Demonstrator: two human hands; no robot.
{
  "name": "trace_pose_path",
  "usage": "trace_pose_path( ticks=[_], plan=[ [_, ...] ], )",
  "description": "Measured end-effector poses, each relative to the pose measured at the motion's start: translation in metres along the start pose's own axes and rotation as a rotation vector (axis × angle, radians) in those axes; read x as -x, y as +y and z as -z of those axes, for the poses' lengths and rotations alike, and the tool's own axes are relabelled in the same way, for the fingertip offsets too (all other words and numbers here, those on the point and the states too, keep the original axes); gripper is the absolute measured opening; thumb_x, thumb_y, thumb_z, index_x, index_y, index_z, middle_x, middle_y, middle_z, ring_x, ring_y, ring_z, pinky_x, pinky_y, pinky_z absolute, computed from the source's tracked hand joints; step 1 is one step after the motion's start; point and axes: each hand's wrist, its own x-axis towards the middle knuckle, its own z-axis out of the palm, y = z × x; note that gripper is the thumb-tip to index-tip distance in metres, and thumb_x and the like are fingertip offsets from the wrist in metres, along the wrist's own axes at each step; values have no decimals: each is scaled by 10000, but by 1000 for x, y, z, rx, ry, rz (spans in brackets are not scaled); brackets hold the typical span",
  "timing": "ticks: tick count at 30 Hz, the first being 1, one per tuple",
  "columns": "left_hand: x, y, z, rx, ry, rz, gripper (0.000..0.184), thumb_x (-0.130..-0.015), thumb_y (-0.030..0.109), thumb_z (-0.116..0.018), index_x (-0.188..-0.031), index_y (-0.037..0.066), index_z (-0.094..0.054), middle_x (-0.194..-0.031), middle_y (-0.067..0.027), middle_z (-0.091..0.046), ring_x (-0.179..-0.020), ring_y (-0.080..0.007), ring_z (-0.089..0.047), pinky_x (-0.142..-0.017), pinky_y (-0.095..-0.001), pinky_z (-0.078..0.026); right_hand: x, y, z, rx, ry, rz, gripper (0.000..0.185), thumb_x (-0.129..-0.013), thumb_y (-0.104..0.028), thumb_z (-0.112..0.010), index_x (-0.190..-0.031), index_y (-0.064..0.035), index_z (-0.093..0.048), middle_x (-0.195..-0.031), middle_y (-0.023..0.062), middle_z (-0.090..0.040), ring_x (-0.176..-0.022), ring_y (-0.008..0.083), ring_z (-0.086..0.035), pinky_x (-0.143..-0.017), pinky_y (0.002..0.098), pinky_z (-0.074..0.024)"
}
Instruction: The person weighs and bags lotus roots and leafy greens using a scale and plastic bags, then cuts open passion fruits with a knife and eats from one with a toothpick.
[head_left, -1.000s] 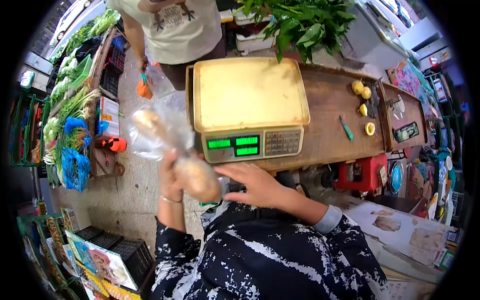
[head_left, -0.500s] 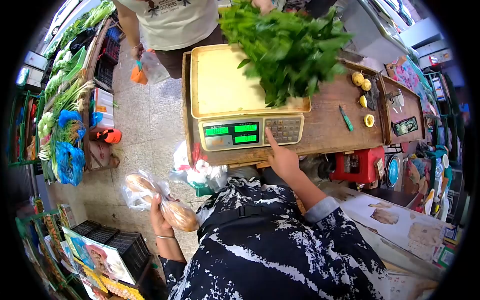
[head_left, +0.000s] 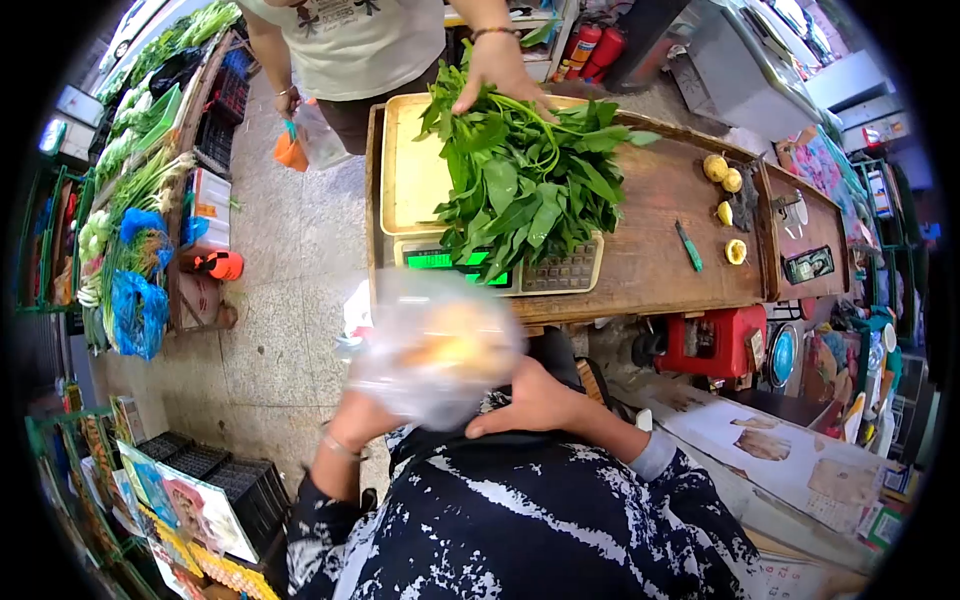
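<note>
A clear plastic bag (head_left: 440, 350) with brownish-yellow produce is blurred in front of my body. My left hand (head_left: 362, 418) is at its lower left, gripping it, fingers mostly behind the plastic. At the bag's right edge is my right hand (head_left: 535, 400), its thumb apart and the other fingers partly hidden by the bag. Beyond it a bunch of leafy greens (head_left: 530, 185) lies on the scale (head_left: 410, 170), covering part of the keypad and the green display. Another person's hand (head_left: 500, 75) rests on the greens.
The wooden counter (head_left: 660, 240) holds a green knife (head_left: 689, 247), several yellow fruits and a dark banknote-like item (head_left: 808, 264). A person (head_left: 360, 50) stands beyond the scale, holding a bag with something orange (head_left: 291, 150). A red stool (head_left: 705, 345) is under the counter; vegetables line the left.
The bag has risen toward the scale in my left hand. My right hand has left the keypad and come down beside the bag. The greens have come down onto the scale under the other person's hand.
</note>
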Motion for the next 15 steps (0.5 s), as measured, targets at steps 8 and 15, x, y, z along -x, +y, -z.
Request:
trace_pose_path(
  ticks=[8, 15],
  plan=[
    [-109, 88, -91, 277, -315, 24, 717, -721, 277, -707, -1284, 5, -355, -1259, -213, -414, -1146, -350, -450, -960, -392, -391, 93, 92, 54, -1154, 811, 88, 554, -882, -280, -568, -1346, -94, -329, -1314, 79, -431, -1173, 239, -465, -978, 432, -412],
    [-70, 33, -95, 609, -434, 225, 499, -778, 336, -698, -1129, 2, -574, -1034, -151, -622, -927, -235, -614, -819, -315, -488, 102, 125, 201, -436, 1168, -76, 511, -846, -167, -600, -1293, -37, -390, -1182, 87, -537, -1044, 216, -543, -883, 351, -452]
  ],
)
